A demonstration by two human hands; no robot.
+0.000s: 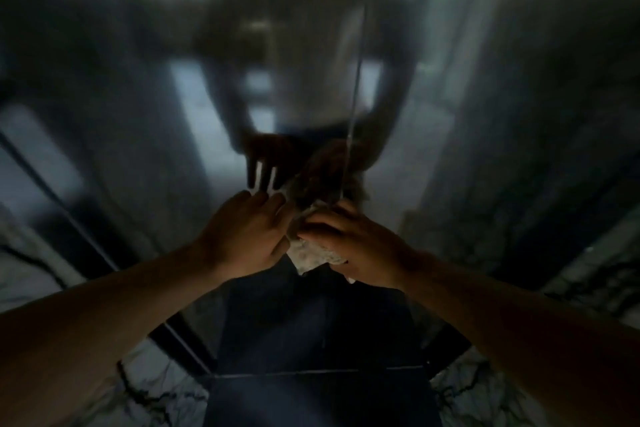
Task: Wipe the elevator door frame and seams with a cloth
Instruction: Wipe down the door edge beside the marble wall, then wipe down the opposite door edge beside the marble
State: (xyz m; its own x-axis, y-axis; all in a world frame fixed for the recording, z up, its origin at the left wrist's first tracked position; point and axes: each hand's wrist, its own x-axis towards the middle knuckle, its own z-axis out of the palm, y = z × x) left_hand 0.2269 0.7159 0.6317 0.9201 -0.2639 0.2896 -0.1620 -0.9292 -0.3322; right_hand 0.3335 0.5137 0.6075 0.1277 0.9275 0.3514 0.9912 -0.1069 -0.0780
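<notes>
Blur covers most of the frame, and the light is dim, so only the centre reads with any clarity. There, a pale crumpled cloth [313, 250] is bunched between both hands against the reflective elevator door [145, 114]. The right hand [360, 246], just right of centre, has its fingers curled over the cloth and grips it; much of the fabric is hidden under those fingers, with one corner hanging free below. The left hand [242, 236], just left of centre, lies with fingers fairly straight and close together, tips reaching up to the door surface and its inner edge touching the cloth; whether its thumb pinches the fabric is hidden. Both forearms enter from the lower corners and are cut off by the frame edge.

A thin vertical seam [356, 80] runs down the door from the upper centre to the cloth, its lower end lost behind the right hand. Above the hands, the door mirrors a smeared figure and two dark reflected hands, too blurred for detail. Marble flooring [145, 388] with dark veins shows in the lower left and lower right, beside a dark threshold line [311, 373].
</notes>
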